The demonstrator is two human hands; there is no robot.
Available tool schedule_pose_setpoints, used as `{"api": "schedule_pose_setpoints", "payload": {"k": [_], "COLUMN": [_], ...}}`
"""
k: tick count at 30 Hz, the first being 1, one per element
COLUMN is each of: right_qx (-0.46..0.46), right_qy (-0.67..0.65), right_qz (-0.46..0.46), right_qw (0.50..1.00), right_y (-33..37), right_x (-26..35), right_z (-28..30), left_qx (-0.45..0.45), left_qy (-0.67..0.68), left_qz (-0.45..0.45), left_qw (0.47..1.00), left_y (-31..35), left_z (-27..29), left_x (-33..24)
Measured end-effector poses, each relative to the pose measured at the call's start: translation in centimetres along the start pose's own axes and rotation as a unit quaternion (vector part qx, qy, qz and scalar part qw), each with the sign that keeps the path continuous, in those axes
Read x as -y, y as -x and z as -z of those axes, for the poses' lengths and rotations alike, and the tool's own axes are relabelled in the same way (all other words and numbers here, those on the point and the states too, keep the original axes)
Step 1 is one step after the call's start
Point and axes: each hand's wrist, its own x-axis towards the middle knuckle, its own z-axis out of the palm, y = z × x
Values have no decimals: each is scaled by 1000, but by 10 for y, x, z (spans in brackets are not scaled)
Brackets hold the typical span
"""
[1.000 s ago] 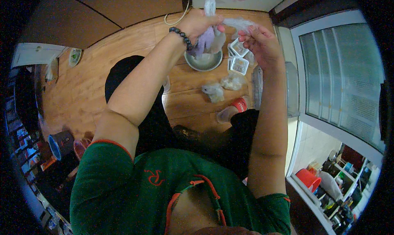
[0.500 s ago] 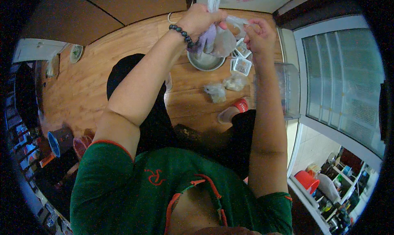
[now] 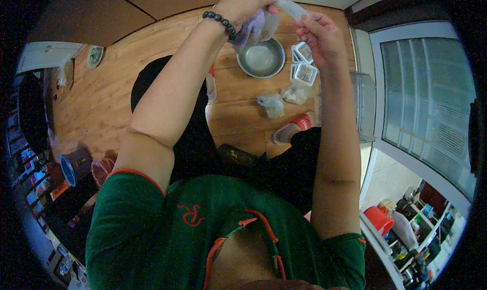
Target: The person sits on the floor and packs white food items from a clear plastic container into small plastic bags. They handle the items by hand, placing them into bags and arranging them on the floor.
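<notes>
High above the floor, my left hand (image 3: 246, 5), with a dark bead bracelet at its wrist, is closed around the neck of a clear plastic bag (image 3: 270, 27). Something pale purple (image 3: 251, 31) shows in or against the bag; I cannot make out what it is. A twisted length of the bag stretches across to my right hand (image 3: 323, 36), whose fingers pinch its end. Below the bag, a round metal basin (image 3: 243, 68) stands on the wooden floor. Several white trays (image 3: 305, 75) lie just right of the basin, under my right hand.
Two small knotted plastic bags, one whitish (image 3: 271, 105) and one pale (image 3: 296, 93), lie nearer my foot in a red-strapped slipper (image 3: 305, 121). A clear plastic bin (image 3: 363, 105) stands by the glass door (image 3: 421, 87). Far left is a plate (image 3: 94, 57) with greens.
Both hands have moved farther up and away with the bag, so more of the basin shows. The part of the bag between my hands is now pulled into a longer twist.
</notes>
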Motion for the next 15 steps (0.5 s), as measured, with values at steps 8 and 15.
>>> {"api": "schedule_pose_setpoints", "payload": {"k": [8,15], "right_qx": [-82,43], "right_qy": [135,-54], "right_qz": [25,-15], "right_qw": [987,998], "right_y": [8,8], "right_x": [4,10], "right_z": [-10,-8], "left_qx": [-5,15], "left_qy": [-69,-36], "left_qz": [21,-2], "left_qw": [997,999], "left_y": [3,-11], "left_z": [2,9], "left_x": [-2,25]}}
